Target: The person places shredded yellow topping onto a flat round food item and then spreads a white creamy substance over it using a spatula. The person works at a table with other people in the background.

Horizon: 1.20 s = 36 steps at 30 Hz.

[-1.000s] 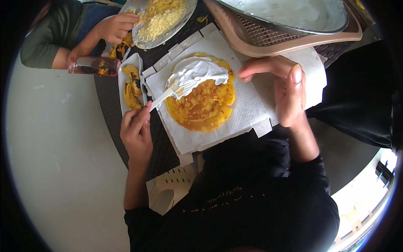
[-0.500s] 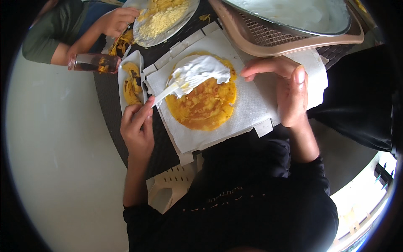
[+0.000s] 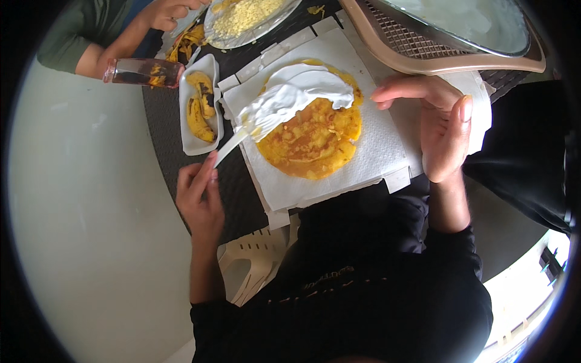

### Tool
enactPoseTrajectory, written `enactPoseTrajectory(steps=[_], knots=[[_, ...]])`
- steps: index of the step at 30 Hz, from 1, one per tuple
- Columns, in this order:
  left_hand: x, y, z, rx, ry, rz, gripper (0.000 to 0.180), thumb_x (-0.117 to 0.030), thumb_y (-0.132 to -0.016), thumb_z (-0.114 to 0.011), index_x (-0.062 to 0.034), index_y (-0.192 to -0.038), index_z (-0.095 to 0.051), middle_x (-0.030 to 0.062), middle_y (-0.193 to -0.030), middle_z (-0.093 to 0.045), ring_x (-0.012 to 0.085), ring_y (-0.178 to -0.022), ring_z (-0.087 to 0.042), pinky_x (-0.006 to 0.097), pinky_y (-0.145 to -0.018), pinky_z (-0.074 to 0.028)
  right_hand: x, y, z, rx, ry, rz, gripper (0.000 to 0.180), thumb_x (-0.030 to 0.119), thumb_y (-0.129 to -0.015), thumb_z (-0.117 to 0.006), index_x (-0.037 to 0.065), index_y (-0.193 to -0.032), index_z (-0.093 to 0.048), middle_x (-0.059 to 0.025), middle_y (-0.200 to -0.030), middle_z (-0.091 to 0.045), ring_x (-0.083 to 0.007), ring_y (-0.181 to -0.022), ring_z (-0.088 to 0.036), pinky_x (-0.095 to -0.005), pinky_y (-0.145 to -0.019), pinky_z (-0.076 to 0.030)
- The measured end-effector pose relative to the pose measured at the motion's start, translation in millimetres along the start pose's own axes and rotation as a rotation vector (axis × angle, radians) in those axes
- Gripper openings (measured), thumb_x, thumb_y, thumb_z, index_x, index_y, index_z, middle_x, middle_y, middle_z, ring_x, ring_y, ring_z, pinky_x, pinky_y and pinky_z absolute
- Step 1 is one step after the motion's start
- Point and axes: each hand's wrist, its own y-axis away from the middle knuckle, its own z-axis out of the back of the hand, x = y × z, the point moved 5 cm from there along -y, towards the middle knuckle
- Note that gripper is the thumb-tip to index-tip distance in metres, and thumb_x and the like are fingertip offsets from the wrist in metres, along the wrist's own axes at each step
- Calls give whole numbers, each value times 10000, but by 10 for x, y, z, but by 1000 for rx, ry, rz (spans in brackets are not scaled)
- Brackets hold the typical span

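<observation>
A golden-brown round flatbread or pancake (image 3: 311,145) lies on a white paper towel (image 3: 384,148) over a flat white box. White cream (image 3: 299,88) covers its far part and reaches past the left edge. My left hand (image 3: 201,196) grips the handle of a white spatula (image 3: 229,149), whose tip is in the cream at the left side. To the right of the pancake, my right hand (image 3: 445,124) hovers, touching nothing, its fingers curved and apart from the thumb.
Bananas (image 3: 200,118) lie in a white dish (image 3: 198,147) at left, beside a glass jar (image 3: 142,72) on its side. Another person's hand (image 3: 166,13) is near a plate of crumbled yellow food (image 3: 245,18). At far right, a large bowl (image 3: 466,24) sits on a brown basket (image 3: 423,68).
The spatula has drawn the cream toward the left edge of the pancake, where it spreads wider. The whole scene has shifted slightly right and up in view. My right hand keeps its pose.
</observation>
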Motion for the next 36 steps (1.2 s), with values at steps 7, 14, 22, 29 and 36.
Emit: enactPoseTrajectory(steps=[7, 14, 22, 29, 36], knots=[[166, 381, 123, 10, -94, 87, 389, 35, -981, -629, -107, -1323, -747, 104, -928, -610, 187, -810, -578, 307, -730, -497, -8, 1, -31, 10, -17, 2, 959, 593, -1090, -75, -98, -1003, -734, -231, -997, -732, -286, -906, -679, -404, -972, -491], [0, 287, 423, -43, -114, 160, 350, 0, -1030, -594, -77, -1341, -733, 72, -955, -625, 138, -870, -582, 268, -750, -488, -11, -3, -13, -9, -42, 82, 897, 561, -1115, -116, -71, -1011, -744, -199, -998, -753, -267, -903, -708, -382, -928, -533], [-162, -151, 82, -13, -98, 9, 374, 14, -989, -656, -121, -1324, -750, 88, -871, -608, 160, -741, -569, 304, -652, -479, -19, -24, -17, -45, -119, 156, 782, 492, -1142, -207, -58, -1018, -748, -194, -996, -767, -275, -890, -732, -373, -870, -570], [-127, 179, 186, 83, -201, 129, 354, -41, -1028, -624, -113, -1360, -724, 93, -832, -547, 183, -752, -542, 325, -692, -459, -17, -17, 4, -41, -134, 170, 799, 498, -1138, -190, -52, -1007, -753, -185, -977, -765, -268, -875, -728, -375, -867, -570], [-112, 567, 485, 48, -215, 219, 361, -14, -1011, -636, -111, -1344, -735, 78, -826, -541, 177, -748, -537, 318, -675, -453, 24, 25, -23, -27, -137, 164, 821, 541, -1121, -219, -77, -984, -743, -207, -943, -756, -282, -851, -731, -383, -825, -577]])
